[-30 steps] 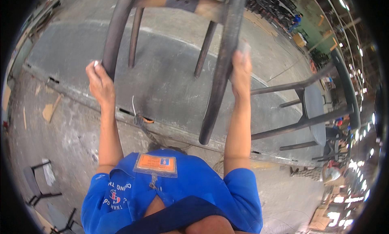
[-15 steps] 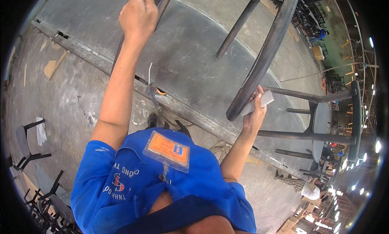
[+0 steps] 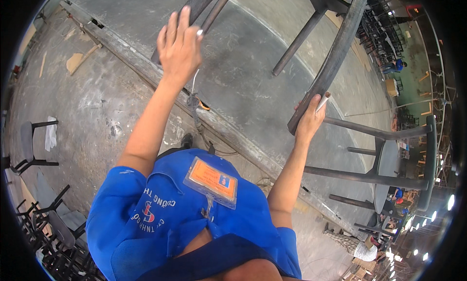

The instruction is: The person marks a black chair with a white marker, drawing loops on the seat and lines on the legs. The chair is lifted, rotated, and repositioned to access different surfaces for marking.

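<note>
A dark wooden chair (image 3: 334, 54) is tipped so that its legs point toward me; its upper part runs out of view at the top. My right hand (image 3: 310, 121) is closed around the end of its right-hand leg. Between thumb and palm I hold a thin, light-grey pad (image 3: 322, 102), now seen nearly edge-on. My left hand (image 3: 180, 50) is open, fingers stretched out, beside the chair's left-hand dark leg (image 3: 198, 4). A small white spot shows at its fingers; I cannot make it out.
Another dark chair (image 3: 377, 179) lies on its side at the right. A grey work surface (image 3: 233, 86) stretches ahead, with a cable (image 3: 194, 108) at its near edge. More chairs (image 3: 61, 227) stand at the lower left. Other people (image 3: 365, 251) are at the far right.
My left hand has come down and nearer, its fingers spreading apart. My right hand has shifted slightly up, and the pad has turned from flat to edge-on. The view has shifted slightly.
</note>
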Available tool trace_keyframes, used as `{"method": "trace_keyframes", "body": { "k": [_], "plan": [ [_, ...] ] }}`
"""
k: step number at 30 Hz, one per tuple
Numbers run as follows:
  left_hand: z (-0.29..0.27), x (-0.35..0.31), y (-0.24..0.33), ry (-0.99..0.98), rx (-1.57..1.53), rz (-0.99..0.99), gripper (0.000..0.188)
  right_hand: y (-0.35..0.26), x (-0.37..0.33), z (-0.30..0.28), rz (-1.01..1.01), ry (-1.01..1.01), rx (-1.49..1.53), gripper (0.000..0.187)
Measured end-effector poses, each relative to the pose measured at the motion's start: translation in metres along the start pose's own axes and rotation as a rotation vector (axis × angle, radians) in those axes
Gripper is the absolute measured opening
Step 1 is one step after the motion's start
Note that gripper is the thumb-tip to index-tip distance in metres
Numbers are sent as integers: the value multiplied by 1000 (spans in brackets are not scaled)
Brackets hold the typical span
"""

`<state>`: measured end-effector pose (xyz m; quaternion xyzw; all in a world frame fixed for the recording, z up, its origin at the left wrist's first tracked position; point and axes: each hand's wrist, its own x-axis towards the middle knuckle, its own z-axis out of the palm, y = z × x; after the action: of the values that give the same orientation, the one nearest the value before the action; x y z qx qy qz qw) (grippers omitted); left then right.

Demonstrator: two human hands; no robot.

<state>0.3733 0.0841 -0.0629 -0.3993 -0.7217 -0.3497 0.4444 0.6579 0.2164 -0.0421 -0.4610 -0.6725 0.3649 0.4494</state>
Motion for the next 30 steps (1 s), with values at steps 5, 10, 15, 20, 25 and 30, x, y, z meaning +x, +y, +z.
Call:
{"method": "trace_keyframes", "body": {
  "k": [5, 10, 15, 20, 25, 30],
  "plan": [
    [-12, -26, -8, -161, 98, -44, 14, -3, 9, -1, -25, 8, -37, 50],
    [-6, -17, -5, -140, 254, 20, 13, -11, 24, 1, -61, -16, -34, 48],
    [-11, -3, -6, -28, 106, 37, 13, -17, 46, 3, -41, -41, -50, 46],
    [5, 1, -14, 0, 91, 18, 12, -21, 60, 7, -81, -82, -23, 43],
    [13, 5, -25, 11, 93, 29, 13, -28, 65, 15, -71, -53, -47, 42],
    [13, 3, -26, -29, 110, 12, 14, -30, 57, 18, -63, -19, -131, 42]
  ]
}}
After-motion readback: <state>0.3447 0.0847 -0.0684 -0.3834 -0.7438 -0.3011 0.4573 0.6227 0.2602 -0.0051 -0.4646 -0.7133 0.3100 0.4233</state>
